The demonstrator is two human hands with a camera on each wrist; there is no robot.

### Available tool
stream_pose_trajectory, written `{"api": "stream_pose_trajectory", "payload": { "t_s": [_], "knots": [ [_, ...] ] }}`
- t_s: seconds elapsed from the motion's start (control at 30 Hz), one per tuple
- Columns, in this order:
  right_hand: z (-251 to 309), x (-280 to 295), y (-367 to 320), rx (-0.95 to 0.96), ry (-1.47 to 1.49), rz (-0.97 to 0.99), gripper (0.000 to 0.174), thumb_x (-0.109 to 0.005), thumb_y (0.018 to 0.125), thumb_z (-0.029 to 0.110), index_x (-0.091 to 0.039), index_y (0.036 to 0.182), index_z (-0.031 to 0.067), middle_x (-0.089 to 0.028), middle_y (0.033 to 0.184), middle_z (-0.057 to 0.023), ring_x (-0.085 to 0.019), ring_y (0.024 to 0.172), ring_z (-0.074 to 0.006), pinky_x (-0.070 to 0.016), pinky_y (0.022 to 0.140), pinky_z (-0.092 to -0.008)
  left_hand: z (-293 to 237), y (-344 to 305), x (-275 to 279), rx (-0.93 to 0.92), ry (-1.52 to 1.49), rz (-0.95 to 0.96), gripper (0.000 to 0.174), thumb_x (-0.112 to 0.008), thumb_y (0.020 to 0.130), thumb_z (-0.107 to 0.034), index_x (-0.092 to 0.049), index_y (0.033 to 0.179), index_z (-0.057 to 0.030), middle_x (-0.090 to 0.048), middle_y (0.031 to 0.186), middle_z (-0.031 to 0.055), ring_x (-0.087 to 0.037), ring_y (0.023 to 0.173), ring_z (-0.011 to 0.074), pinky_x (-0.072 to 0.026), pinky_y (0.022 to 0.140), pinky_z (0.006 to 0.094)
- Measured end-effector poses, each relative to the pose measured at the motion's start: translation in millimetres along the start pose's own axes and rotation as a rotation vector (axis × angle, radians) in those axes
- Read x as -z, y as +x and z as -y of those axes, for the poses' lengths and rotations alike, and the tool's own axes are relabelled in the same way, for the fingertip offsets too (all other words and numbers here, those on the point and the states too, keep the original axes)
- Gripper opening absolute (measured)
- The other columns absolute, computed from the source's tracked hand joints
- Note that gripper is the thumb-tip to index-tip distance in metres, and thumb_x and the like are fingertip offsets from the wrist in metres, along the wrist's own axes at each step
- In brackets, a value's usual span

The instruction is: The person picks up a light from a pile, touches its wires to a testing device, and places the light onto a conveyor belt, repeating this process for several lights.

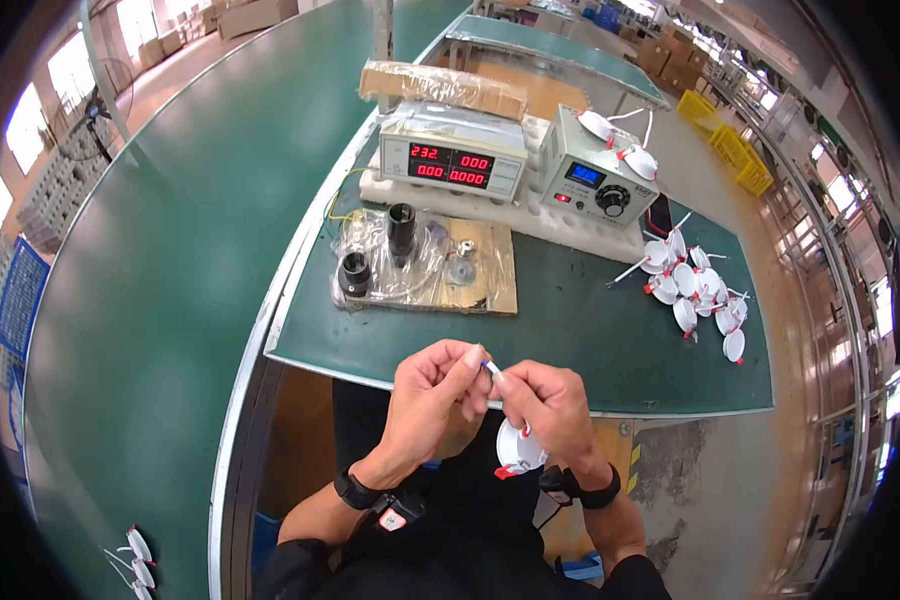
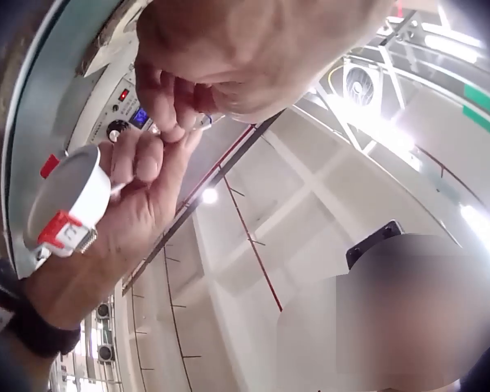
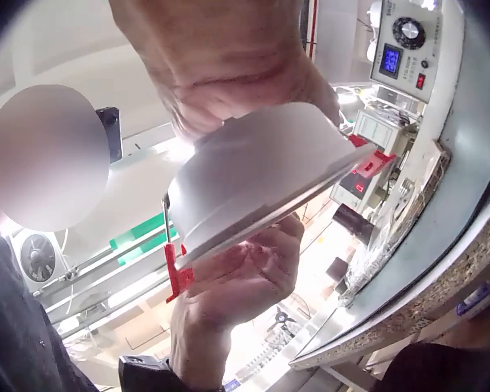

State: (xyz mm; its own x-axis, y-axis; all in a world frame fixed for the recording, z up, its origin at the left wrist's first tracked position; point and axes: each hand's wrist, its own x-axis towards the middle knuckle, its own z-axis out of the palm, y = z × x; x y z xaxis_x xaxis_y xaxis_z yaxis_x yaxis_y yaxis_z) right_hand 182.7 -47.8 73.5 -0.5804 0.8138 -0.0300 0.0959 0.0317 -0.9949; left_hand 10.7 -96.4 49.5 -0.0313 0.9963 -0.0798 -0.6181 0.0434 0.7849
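Both hands meet at the bench's near edge over a white cable (image 1: 493, 369) with a bit of blue at its end. My left hand (image 1: 425, 390) pinches that end between thumb and fingers. Just to the right, my right hand (image 1: 555, 405) grips the cable's white sheath with curled fingers. Below the right hand hangs a round white downlight (image 1: 518, 447) with red-sleeved spring clips. In the right wrist view the downlight housing (image 3: 253, 171) covers part of both hands. The left wrist view shows its rim and a red clip (image 2: 61, 233) beside the right wrist.
A pile of downlights (image 1: 685, 285) lies on the bench's right side. Behind stand a power meter (image 1: 453, 160) with red digits and a dial-fitted supply box (image 1: 600, 175), two downlights on top. A plastic-wrapped board (image 1: 490, 270) carries black cylindrical sockets (image 1: 402, 235). More downlights (image 1: 142, 572) lie lower left.
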Motion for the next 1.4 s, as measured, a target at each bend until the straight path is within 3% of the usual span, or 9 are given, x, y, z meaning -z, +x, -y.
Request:
{"api": "stream_pose_trajectory", "payload": {
  "t_s": [0.23, 0.33, 0.37, 0.47, 0.57, 0.73, 0.93, 1.07, 1.4],
  "knots": [
    [-8.3, -0.5, 22.0, -0.031, 0.098, -0.073, 0.028, -0.055, 0.104, 0.022, -0.067, 0.092, -0.0002, -0.061, 0.062, -0.0019, -0.051, 0.050, -0.0049, -0.0375, 0.047, -0.0207, 16.4, 20.7, 11.1, -0.255, 0.388, -0.028, 0.029, -0.059, 0.105, -0.025, -0.065, 0.118, -0.0003, -0.066, 0.106, 0.0027, -0.057, 0.089, 0.0047, -0.0468, 0.075, 0.0216],
    [-5.8, 1.3, 37.0, -0.084, 0.145, -0.111, 0.030, -0.055, 0.104, 0.025, -0.066, 0.093, -0.0001, -0.063, 0.064, -0.0041, -0.051, 0.048, -0.0059, -0.0373, 0.045, -0.0196, 10.8, 16.1, 13.5, 0.051, 0.182, 0.126, 0.037, -0.061, 0.103, -0.027, -0.059, 0.132, -0.0042, -0.062, 0.115, 0.0010, -0.057, 0.095, 0.0051, -0.0465, 0.079, 0.0217],
    [-9.1, 4.0, 44.1, -0.128, 0.172, -0.129, 0.030, -0.056, 0.104, 0.026, -0.065, 0.093, 0.0000, -0.063, 0.064, -0.0044, -0.052, 0.048, -0.0060, -0.0375, 0.045, -0.0195, 20.0, 16.5, 20.7, 0.257, 0.105, 0.340, 0.040, -0.063, 0.102, -0.027, -0.054, 0.135, -0.0073, -0.059, 0.116, -0.0005, -0.057, 0.095, 0.0051, -0.0472, 0.081, 0.0219],
    [-14.7, 6.3, 59.7, -0.188, 0.227, -0.167, 0.031, -0.056, 0.104, 0.027, -0.065, 0.091, -0.0003, -0.065, 0.066, -0.0056, -0.053, 0.048, -0.0064, -0.0390, 0.043, -0.0197, 22.4, 16.9, 21.5, 0.480, -0.037, 0.408, 0.039, -0.066, 0.098, -0.018, -0.050, 0.132, -0.0082, -0.061, 0.122, 0.0045, -0.067, 0.102, 0.0174, -0.0599, 0.087, 0.0350],
    [-17.5, 7.7, 72.8, -0.201, 0.177, -0.141, 0.032, -0.056, 0.104, 0.027, -0.065, 0.091, -0.0007, -0.066, 0.068, -0.0053, -0.056, 0.050, -0.0065, -0.0404, 0.044, -0.0200, 23.1, 25.6, 27.7, 0.509, -0.132, 0.355, 0.054, -0.063, 0.095, -0.006, -0.039, 0.143, -0.0051, -0.059, 0.130, 0.0140, -0.068, 0.110, 0.0336, -0.0623, 0.088, 0.0463],
    [-18.3, 20.2, 103.1, -0.210, 0.016, -0.137, 0.032, -0.057, 0.103, 0.028, -0.066, 0.089, 0.0015, -0.066, 0.068, -0.0032, -0.057, 0.055, -0.0059, -0.0427, 0.049, -0.0211, 11.7, 47.0, 24.3, 0.470, -0.184, 0.334, 0.058, -0.057, 0.093, 0.004, -0.034, 0.146, -0.0035, -0.059, 0.130, 0.0169, -0.066, 0.113, 0.0394, -0.0606, 0.094, 0.0431],
    [-3.6, 33.5, 128.8, -0.230, -0.119, -0.080, 0.033, -0.057, 0.102, 0.030, -0.066, 0.085, 0.0029, -0.063, 0.065, -0.0006, -0.049, 0.049, -0.0040, -0.0395, 0.046, -0.0211, -4.7, 60.9, 17.8, 0.501, -0.243, 0.334, 0.051, -0.059, 0.095, 0.001, -0.039, 0.141, -0.0040, -0.061, 0.127, 0.0165, -0.067, 0.112, 0.0380, -0.0615, 0.091, 0.0408],
    [-35.6, 22.2, 157.8, -0.214, -0.180, -0.071, 0.035, -0.059, 0.099, 0.030, -0.065, 0.080, 0.0011, -0.060, 0.063, -0.0005, -0.050, 0.051, -0.0055, -0.0385, 0.046, -0.0236, 3.9, 77.1, 27.0, 0.468, -0.269, 0.241, 0.043, -0.062, 0.094, 0.000, -0.045, 0.133, -0.0044, -0.063, 0.122, 0.0152, -0.068, 0.109, 0.0364, -0.0624, 0.089, 0.0397],
    [-60.2, 26.4, 161.5, -0.252, -0.022, -0.063, 0.032, -0.061, 0.098, 0.026, -0.066, 0.078, 0.0017, -0.058, 0.059, -0.0003, -0.045, 0.047, -0.0046, -0.0329, 0.044, -0.0229, 21.8, 82.0, 32.0, 0.491, -0.243, 0.165, 0.041, -0.067, 0.093, -0.003, -0.047, 0.128, -0.0029, -0.063, 0.119, 0.0137, -0.071, 0.104, 0.0342, -0.0635, 0.086, 0.0385]
  ]
}}
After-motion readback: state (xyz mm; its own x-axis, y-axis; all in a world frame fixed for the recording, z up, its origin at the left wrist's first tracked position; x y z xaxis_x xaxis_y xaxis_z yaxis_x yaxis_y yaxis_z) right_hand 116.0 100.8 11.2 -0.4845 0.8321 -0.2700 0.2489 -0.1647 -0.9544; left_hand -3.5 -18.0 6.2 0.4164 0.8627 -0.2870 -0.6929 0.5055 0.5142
